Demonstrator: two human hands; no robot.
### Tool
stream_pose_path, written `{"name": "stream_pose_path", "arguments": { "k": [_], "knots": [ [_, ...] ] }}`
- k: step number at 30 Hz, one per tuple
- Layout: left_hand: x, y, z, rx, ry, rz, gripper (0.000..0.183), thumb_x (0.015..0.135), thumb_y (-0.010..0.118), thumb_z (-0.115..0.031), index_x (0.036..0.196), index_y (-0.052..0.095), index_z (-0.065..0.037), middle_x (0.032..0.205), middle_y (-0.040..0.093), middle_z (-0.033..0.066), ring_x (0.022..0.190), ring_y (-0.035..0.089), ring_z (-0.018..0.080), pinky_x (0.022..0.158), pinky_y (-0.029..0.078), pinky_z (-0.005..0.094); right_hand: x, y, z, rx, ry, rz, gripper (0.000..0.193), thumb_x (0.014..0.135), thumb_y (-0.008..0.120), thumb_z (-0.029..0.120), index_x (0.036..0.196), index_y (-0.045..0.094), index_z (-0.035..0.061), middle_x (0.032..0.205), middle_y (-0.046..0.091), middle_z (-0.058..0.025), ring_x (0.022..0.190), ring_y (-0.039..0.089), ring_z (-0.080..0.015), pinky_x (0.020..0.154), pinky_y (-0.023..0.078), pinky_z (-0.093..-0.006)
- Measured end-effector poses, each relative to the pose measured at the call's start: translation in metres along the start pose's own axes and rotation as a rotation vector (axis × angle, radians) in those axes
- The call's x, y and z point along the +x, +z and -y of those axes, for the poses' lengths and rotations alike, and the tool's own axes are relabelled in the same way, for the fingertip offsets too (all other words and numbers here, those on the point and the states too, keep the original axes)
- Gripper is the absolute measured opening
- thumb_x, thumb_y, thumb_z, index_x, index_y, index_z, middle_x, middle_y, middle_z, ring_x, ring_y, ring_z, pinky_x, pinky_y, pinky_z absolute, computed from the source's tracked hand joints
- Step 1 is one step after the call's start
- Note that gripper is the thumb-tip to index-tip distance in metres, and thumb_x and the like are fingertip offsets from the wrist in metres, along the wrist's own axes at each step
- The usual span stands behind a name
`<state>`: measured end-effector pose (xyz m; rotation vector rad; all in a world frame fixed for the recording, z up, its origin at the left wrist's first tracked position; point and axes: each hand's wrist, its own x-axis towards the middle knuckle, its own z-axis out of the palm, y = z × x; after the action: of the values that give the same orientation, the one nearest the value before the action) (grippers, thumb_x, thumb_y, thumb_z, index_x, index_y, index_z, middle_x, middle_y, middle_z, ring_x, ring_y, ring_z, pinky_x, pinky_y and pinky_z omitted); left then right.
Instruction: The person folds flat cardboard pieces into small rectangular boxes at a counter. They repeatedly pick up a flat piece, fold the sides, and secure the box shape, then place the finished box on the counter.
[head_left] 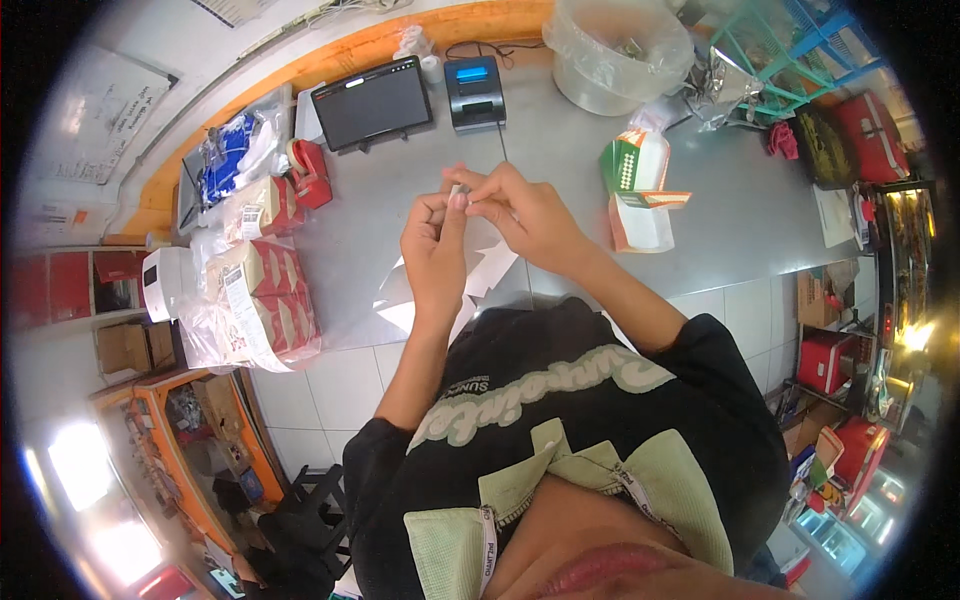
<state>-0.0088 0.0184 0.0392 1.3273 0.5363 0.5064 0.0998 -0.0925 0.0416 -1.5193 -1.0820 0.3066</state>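
Note:
Over the middle of the steel table, my left hand (pixel 435 245) and my right hand (pixel 530 218) meet with fingertips pinched together. Between them shows a small pale piece (pixel 460 191), too small to name. Both hands are closed on it. Below them, partly covered by my hands and forearm, lies a flat white cardboard blank (pixel 488 272) with angled flaps. To the right of my right hand, an open cardboard box (pixel 640 222) in green, orange and white stands on the table.
A tablet (pixel 372 105) and a small black printer (pixel 475 95) stand at the back. Bagged red-and-tan packs (pixel 265 295) and a red tape dispenser (pixel 309 174) are on the left. A plastic-lined tub (pixel 610 75) and teal baskets (pixel 790 50) sit at the back right.

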Motion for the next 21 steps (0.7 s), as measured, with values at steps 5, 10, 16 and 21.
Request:
{"name": "stream_pose_path", "arguments": {
  "k": [5,10,16,21],
  "knots": [
    [-0.013,0.015,0.003,0.037,0.243,-0.050,0.008,0.095,0.065,-0.009,0.097,0.061,-0.003,0.124,0.067,0.0163,0.104,0.060,0.0115,0.092,0.045,0.0271,0.002,-0.001,-0.002,0.266,0.007,-0.118,0.015,0.091,0.067,0.002,0.099,0.054,0.0000,0.124,0.068,-0.0179,0.105,0.069,-0.0186,0.088,0.055,-0.0339],
    [0.010,-0.022,0.030,0.871,0.703,-0.173,0.020,0.088,0.066,0.003,0.106,0.059,-0.003,0.131,0.063,0.0160,0.113,0.061,0.0189,0.099,0.046,0.0331,0.002,0.005,-0.001,0.324,0.201,-0.087,0.021,0.089,0.071,0.006,0.107,0.062,-0.0011,0.114,0.071,-0.0148,0.092,0.069,-0.0150,0.084,0.055,-0.0306],
    [0.017,-0.022,0.008,0.314,0.423,-0.031,0.048,0.094,0.058,-0.009,0.139,0.042,-0.006,0.139,0.044,0.0137,0.129,0.047,0.0239,0.108,0.038,0.0373,0.016,-0.020,-0.034,0.127,0.706,0.011,0.046,0.089,0.071,0.017,0.129,0.058,-0.0030,0.127,0.062,-0.0179,0.108,0.063,-0.0208,0.090,0.049,-0.0333],
    [0.007,0.004,0.032,0.047,0.208,-0.181,0.042,0.091,0.064,-0.016,0.127,0.049,-0.002,0.138,0.047,0.0180,0.125,0.050,0.0311,0.103,0.042,0.0389,0.018,0.043,-0.024,-0.400,0.014,-0.124,0.055,0.094,0.058,0.015,0.144,0.042,-0.0016,0.131,0.054,-0.0249,0.120,0.054,-0.0329,0.098,0.043,-0.0412]
  ]
}}
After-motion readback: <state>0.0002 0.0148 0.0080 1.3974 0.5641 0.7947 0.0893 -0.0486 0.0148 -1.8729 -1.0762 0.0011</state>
